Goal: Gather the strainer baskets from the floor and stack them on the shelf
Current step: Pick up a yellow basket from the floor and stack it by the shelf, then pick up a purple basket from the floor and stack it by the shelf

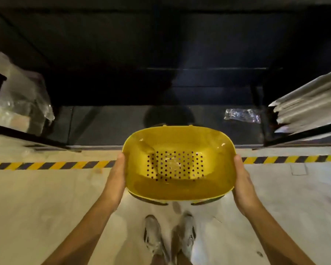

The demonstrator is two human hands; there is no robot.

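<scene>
A dark shelf (107, 127) runs low ahead, beyond the pale floor (46, 197) and its striped tape (46, 165). Over the floor, the yellow strainer basket (178, 163), perhaps several nested, is clasped at its sides by the left hand (116, 178) and right hand (243, 184).

Dim, soft frame: the shelf (161, 73) is nearly black, the pale floor (36, 197) brighter, edges bent and blurred.
</scene>
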